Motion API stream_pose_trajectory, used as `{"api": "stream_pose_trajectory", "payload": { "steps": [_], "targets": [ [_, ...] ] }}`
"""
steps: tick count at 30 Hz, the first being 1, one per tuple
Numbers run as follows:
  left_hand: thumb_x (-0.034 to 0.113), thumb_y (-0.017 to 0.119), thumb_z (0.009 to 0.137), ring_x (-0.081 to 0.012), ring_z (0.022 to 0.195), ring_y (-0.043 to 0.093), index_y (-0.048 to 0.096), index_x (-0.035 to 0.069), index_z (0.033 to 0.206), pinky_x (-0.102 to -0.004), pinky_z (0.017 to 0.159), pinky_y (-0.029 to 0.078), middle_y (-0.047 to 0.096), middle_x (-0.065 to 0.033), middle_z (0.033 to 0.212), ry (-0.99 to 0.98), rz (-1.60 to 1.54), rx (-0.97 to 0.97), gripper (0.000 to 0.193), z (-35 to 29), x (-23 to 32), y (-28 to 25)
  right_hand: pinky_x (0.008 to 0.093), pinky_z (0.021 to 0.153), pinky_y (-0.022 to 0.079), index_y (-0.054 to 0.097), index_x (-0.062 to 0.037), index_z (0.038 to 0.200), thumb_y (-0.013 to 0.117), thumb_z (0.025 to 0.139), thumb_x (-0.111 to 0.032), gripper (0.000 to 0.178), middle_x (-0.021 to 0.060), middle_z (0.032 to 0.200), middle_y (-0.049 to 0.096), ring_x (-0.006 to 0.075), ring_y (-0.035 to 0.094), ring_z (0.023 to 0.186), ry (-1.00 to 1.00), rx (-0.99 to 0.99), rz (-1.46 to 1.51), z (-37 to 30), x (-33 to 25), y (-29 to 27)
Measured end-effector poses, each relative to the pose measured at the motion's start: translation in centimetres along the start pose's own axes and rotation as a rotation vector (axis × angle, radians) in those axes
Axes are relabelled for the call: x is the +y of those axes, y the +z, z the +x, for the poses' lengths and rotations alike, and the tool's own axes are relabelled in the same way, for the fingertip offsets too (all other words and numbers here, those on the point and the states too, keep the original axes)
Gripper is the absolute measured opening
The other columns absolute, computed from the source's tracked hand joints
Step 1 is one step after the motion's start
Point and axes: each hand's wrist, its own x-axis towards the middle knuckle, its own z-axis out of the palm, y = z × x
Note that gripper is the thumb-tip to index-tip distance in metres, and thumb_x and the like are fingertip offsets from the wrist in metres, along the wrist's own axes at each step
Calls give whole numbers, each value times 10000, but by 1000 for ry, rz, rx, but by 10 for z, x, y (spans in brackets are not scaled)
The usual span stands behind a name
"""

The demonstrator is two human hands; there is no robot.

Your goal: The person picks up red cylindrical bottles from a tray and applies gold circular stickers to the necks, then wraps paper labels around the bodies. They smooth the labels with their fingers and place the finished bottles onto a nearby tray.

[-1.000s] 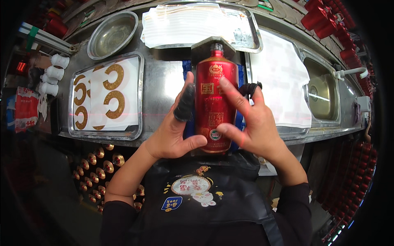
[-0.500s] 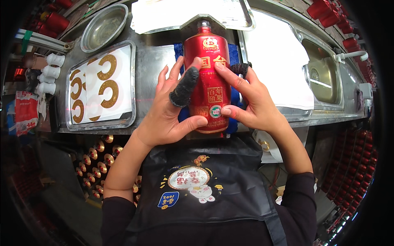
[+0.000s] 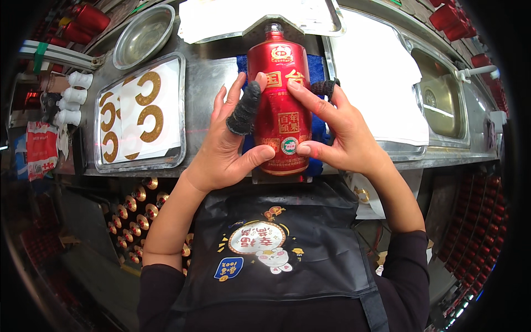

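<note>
Red bottle (image 3: 281, 108) lies over blue cloth (image 3: 316, 69) on the metal surface (image 3: 203, 110), dark neck away from me. Body's smooth, glossy, roughly cylindrical, rounded shoulders. Gold lettering down the front, 1 round green-and-white mark near the base. Left hand (image 3: 229, 130) and right hand (image 3: 337, 130) flank it: my fingers are spread apart, tips touching it. Each hand has 1 black textured finger sleeve (image 3: 244, 109). Tray (image 3: 183, 110) to the left: white sheets (image 3: 170, 94), gold C-shapes (image 3: 156, 123).

Left hand (image 3: 221, 149) and right hand (image 3: 343, 133) touch a red bottle (image 3: 282, 108); a metal tray (image 3: 183, 110) lies left of it, a sink (image 3: 442, 119) right.
</note>
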Motion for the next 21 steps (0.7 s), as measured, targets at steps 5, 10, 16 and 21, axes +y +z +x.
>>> {"api": "stream_pose_trajectory", "payload": {
  "steps": [5,10,16,21],
  "targets": [
    [463,706,901,-441,1531,188,313,177,1596,-630,1195,39,318,-138,1648,22,24,3,848,1,-2,1,413,964,447,477,-155,1528,782,797,-527,876,197,1351,591,336,545,1080,25,-26,-26,0,-2,-2],
    [466,712,893,-442,1525,209,272,118,1605,-615,1200,64,339,-151,1636,33,30,-2,907,1,-4,0,399,911,449,478,-155,1529,795,786,-521,886,184,1274,608,317,533,994,63,-47,-14,-6,4,-3],
    [472,719,887,-445,1527,204,205,113,1621,-608,1203,73,334,-182,1631,28,32,29,965,1,3,0,227,633,414,487,-107,1513,749,858,-339,743,97,1139,634,100,515,689,108,126,285,-10,18,-4],
    [478,728,875,-475,1519,199,229,138,1612,-645,1186,82,318,-190,1636,38,44,50,953,-4,14,3,326,625,499,596,8,1296,481,1035,-348,457,49,895,633,128,596,619,728,871,1215,10,26,-42]
  ]
}}
